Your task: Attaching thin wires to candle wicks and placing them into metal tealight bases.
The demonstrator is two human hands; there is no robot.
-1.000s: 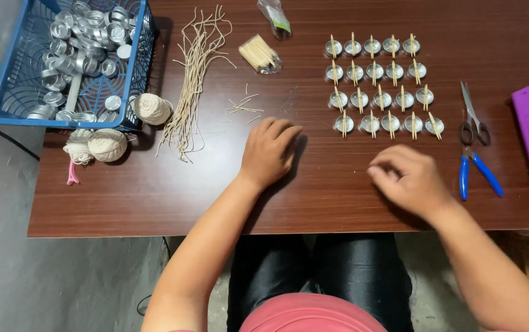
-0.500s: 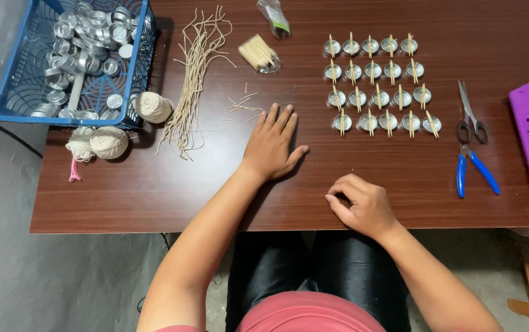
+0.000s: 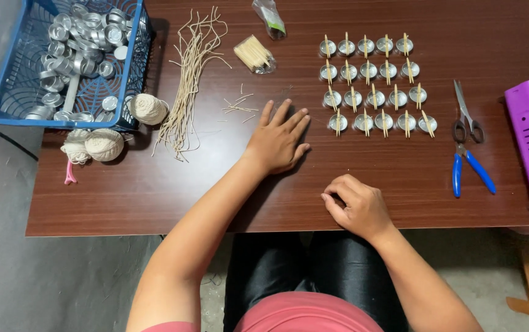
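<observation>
While resting on the brown table, left hand spread flat beside small metal cups, right hand loosely curled, holding nothing visible.

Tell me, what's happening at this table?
A person sits at a brown table. The left hand lies flat, fingers spread, below a grid of small metal cups with sticks across them. The right hand is curled near the table's front edge. Scissors, pliers and cut string lie untouched.
</observation>
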